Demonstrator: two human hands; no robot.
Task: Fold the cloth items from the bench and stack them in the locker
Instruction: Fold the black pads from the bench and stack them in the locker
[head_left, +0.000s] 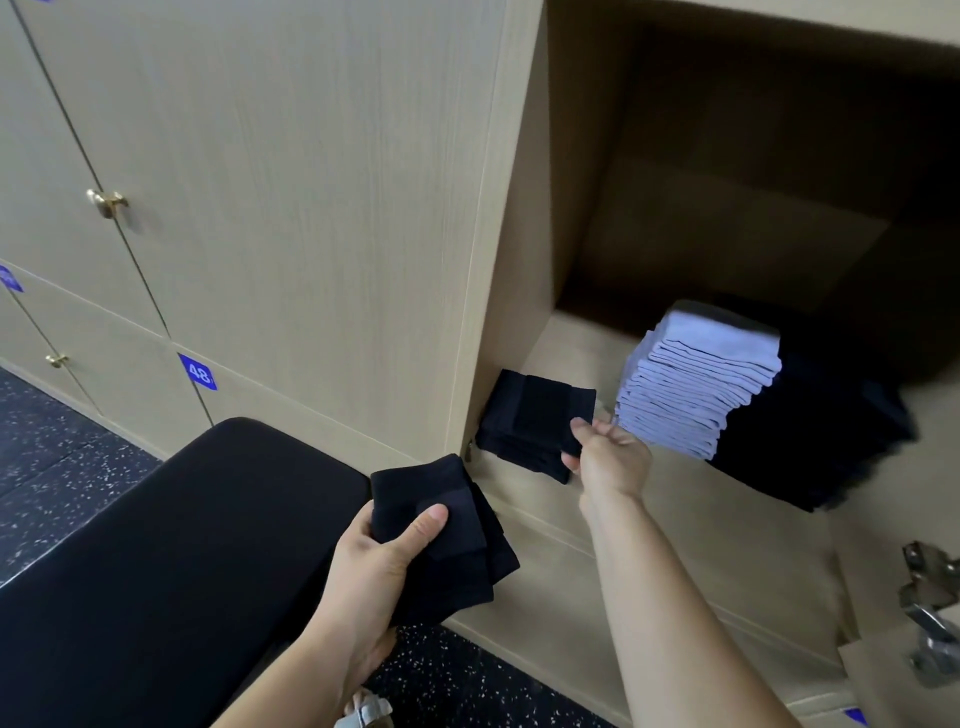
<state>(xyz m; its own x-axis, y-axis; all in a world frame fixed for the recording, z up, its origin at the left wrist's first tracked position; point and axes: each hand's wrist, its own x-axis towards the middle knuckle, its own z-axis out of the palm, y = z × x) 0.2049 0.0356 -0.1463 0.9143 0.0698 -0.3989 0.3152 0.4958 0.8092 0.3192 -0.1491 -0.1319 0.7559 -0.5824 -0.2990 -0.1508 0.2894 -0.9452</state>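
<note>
i see one open locker (550, 343) filling the right of my view, and the black padded tabletop (182, 545) at lower left, its long axis running from me towards the locker fronts. inside the locker i count three stacks of folded cloth on its floor. the biggest is a dark stack (810, 441) at the right. just beside it, touching, is a pale lilac stack (696, 384) of many thin layers, too many for me to count; it leans back and its folded edges face left. well to the left, against the side wall, lies a small black stack (524, 421), flat and close to square.

outside the locker, just past the end of the tabletop, a black bundle (452, 540) of folded pieces lies flat with one corner towards the locker. my left hand (384, 566) grips it, thumb on top, fingers beneath. my right hand (608, 457) has its fingers curled and pinches the near right corner of the small black stack.

on the closed doors to the left i count two brass knobs (106, 201) and one blue label (198, 372) reading 48.
</note>
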